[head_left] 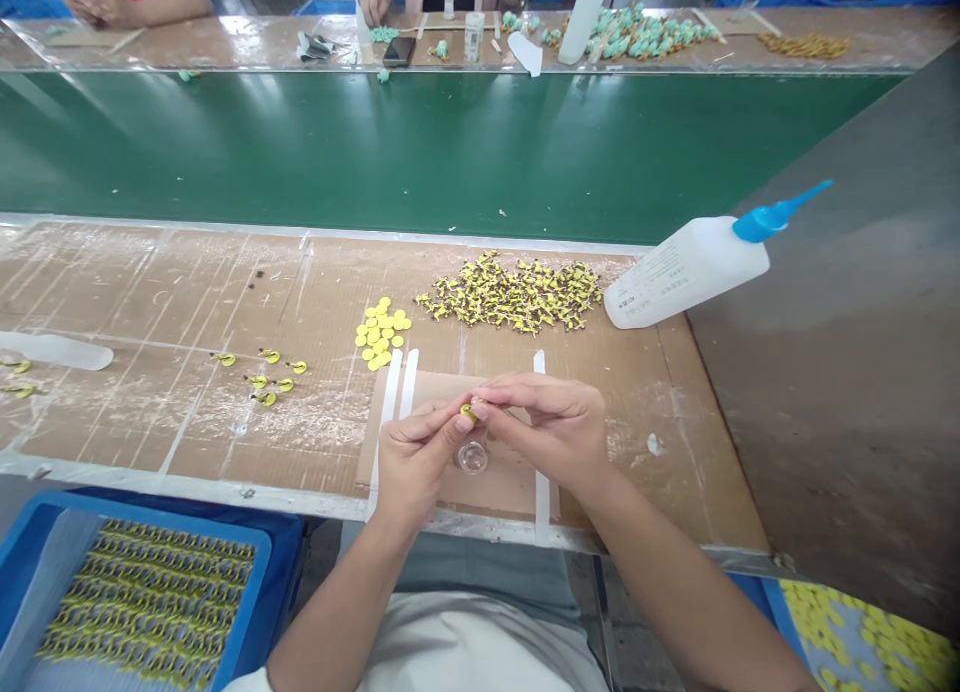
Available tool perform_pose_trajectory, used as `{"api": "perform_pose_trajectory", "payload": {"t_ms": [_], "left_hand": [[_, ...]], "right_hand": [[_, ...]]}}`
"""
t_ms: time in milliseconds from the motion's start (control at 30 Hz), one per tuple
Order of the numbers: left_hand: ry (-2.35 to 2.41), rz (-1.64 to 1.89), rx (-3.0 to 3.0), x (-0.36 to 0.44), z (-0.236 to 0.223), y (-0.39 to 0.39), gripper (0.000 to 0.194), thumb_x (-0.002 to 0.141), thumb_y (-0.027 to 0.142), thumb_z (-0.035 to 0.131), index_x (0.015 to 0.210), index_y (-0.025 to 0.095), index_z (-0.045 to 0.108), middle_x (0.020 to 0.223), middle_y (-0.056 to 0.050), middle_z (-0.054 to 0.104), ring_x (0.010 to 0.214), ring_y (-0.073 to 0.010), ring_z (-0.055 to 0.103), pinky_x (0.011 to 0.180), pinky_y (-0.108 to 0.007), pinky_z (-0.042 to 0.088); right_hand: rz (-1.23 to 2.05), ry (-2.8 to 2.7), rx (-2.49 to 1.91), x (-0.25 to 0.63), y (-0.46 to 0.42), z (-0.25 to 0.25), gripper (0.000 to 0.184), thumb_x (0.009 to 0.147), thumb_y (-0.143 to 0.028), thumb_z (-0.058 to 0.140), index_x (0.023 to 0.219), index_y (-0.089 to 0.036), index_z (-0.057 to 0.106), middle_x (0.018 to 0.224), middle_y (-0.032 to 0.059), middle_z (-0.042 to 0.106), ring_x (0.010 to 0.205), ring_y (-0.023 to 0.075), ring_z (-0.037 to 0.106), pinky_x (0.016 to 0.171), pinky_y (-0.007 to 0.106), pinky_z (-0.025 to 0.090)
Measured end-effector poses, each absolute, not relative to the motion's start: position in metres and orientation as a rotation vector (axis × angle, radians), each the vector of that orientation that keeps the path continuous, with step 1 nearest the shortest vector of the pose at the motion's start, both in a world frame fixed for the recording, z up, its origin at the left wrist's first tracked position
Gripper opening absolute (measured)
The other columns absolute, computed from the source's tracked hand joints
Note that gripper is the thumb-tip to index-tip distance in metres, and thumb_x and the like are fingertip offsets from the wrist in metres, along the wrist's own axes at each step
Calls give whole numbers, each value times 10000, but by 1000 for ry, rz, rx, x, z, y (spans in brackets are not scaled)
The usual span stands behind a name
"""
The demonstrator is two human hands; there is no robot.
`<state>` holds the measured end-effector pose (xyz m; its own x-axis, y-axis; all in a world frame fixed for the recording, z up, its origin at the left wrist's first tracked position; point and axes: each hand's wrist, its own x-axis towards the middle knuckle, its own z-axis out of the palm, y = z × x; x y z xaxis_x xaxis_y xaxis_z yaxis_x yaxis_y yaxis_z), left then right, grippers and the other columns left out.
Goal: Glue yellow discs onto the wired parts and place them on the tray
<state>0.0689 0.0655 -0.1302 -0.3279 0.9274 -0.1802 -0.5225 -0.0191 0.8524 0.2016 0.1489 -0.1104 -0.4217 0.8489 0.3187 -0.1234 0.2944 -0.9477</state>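
My left hand pinches a small yellow piece between thumb and fingertips. At the same piece, the closed fingertips of my right hand meet it from the right; whether they hold a separate part is hidden. Just below the fingers a small clear plastic cup stands on a taped cardboard sheet. Beyond my hands lie a heap of small yellow and dark brown figures and a cluster of flat yellow discs. Several assembled yellow pieces are spread out on the left.
A white bottle with a blue nozzle leans at the right, by a grey panel. A green conveyor belt crosses behind the table. Blue trays sit below. Two people work opposite, near turquoise pieces.
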Motion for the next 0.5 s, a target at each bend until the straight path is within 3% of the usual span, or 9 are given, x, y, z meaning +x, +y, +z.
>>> {"api": "perform_pose_trajectory", "payload": {"t_ms": [167, 300, 500], "left_hand": [[1088, 1617, 503, 70, -131, 66, 190, 793, 215, 783, 982, 209, 798, 1015, -91, 773, 951, -227, 727, 837, -330, 625], [1090, 1562, 382, 71, -131, 65, 216, 771, 262, 807, 980, 207, 799, 992, -95, 782, 882, -211, 741, 812, -314, 627], [1030, 1479, 271, 72, -128, 64, 239, 778, 321, 804, 968, 177, 801, 935, -100, 791, 806, -164, 749, 779, -232, 613]], "right_hand": [[1310, -1629, -722, 202, 148, -110, 183, 769, -140, 792, 913, -253, 801, 916, 33, 782, 795, 195, 749, 751, 304, 638], [1346, -1555, -856, 200, 147, -110, 120, 745, -199, 814, 861, -220, 797, 848, 40, 779, 703, 185, 738, 625, 266, 636], [1404, -1536, -933, 200, 147, -110, 223, 721, -244, 837, 933, -200, 783, 787, 35, 768, 646, 153, 715, 582, 223, 609]]}}
